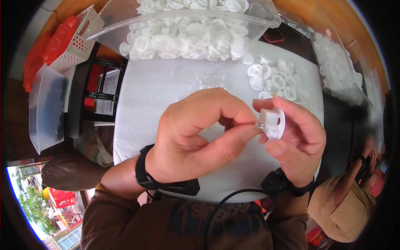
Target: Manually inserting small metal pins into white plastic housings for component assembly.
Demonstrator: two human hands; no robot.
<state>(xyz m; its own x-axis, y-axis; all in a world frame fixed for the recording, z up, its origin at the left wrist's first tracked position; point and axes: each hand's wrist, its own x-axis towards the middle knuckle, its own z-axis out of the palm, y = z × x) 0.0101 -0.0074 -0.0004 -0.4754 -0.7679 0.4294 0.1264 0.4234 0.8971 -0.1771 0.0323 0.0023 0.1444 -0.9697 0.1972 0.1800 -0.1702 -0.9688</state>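
Observation:
Between the thumb and fingers of my right hand (pixel 300 141) is a white plastic fitting (pixel 271 121), a boxy body on a round flange with a slot in it. My left hand (pixel 200 133) pinches a small clear, shiny pin-like piece (pixel 260 126) against the side of the fitting's body. Fingertips cover part of this piece, so how far it sits inside cannot be seen. Beyond my left hand, small clear pieces (pixel 210 79) lie scattered on the white foam-covered table (pixel 141 96). Similar white fittings (pixel 277 81) are heaped beyond my right hand.
A large clear bin (pixel 183 18) of white fittings stands at the far edge. Another clear bin (pixel 339 66) of white parts is at the right, near a red-edged phone (pixel 273 36). Left are a translucent tub (pixel 48 108) and a white perforated basket (pixel 79 41). Another person (pixel 346 200) sits at right.

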